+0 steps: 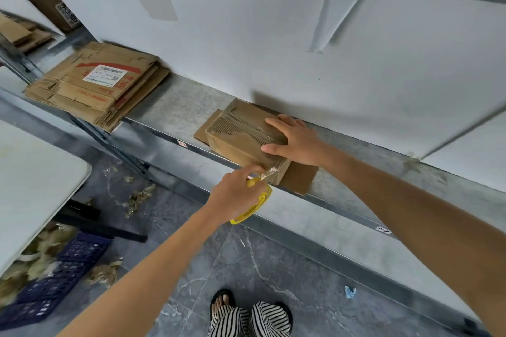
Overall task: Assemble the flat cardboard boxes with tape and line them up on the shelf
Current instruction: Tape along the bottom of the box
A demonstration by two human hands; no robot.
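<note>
Head view: a small brown cardboard box (238, 131) sits on the grey metal shelf (175, 107), near the middle of it and close to the white wall behind. Clear tape (246, 124) runs along the top of the box. Two loose flaps lie flat on the shelf, one at the left end of the box and one at the near right end.

The right hand (298, 139) lies flat on the top of the box, at its right end. Its fingers are straight and spread a little, and they wrap around nothing.

The left hand (235, 194) is at the near end of the box, by the front edge of the shelf. Its fingers are curled around a yellow tape holder (260, 204). A bit of clear tape goes from the holder up to the near corner of the box.

Far to the left on the same shelf is a pile of flat cardboard boxes (82, 93). The top one has a white label (105, 76) and red print.

On the left is the corner of a white table (32, 186). Under it, on the grey floor, is a dark blue crate (54, 282) with scraps of something pale around it. At the bottom are the person's striped trousers (246, 320) and dark sandals.
</note>
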